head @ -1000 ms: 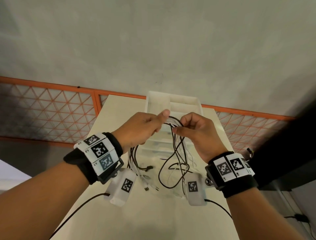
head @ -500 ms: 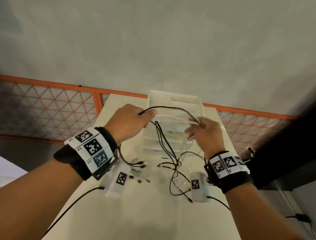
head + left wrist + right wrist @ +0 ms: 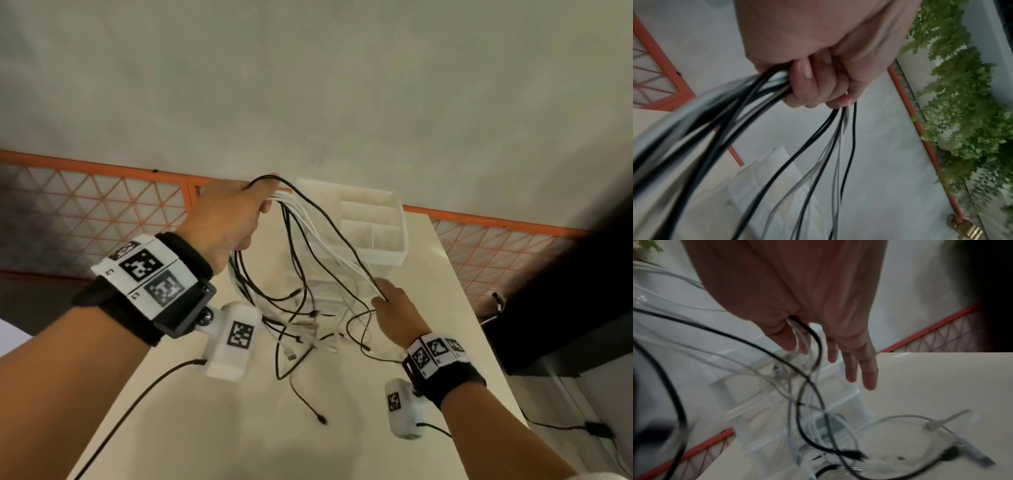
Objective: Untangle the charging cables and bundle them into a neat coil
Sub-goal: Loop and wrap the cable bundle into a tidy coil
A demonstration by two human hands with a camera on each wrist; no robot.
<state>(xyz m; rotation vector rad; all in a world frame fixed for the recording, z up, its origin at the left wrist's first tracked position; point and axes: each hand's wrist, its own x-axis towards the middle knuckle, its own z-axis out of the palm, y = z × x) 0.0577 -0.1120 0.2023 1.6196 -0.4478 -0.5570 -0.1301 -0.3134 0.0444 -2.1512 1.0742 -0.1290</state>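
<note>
A tangle of black and white charging cables [image 3: 329, 240] hangs over the beige table [image 3: 239, 428]. My left hand [image 3: 233, 219] is raised at the upper left, fist curled round a bunch of strands; the left wrist view shows the fingers [image 3: 818, 84] wrapped over the black and white cables [image 3: 789, 160]. My right hand [image 3: 394, 308] is lower, to the right. It pinches a few strands [image 3: 813, 334] between thumb and forefinger [image 3: 785, 339], with the other fingers straight. Taut strands run between the two hands. Loose loops and plug ends [image 3: 320, 419] trail onto the table.
A white plastic drawer organiser [image 3: 373, 226] stands at the table's far edge, right behind the cables. An orange lattice railing [image 3: 102, 212] runs beyond it. A dark object [image 3: 565, 291] sits off the table's right side. Green plants [image 3: 962, 113] line the floor.
The hands have drawn apart. The left rose up and to the left with its bunch. The right dropped down and to the right, stretching strands between them.
</note>
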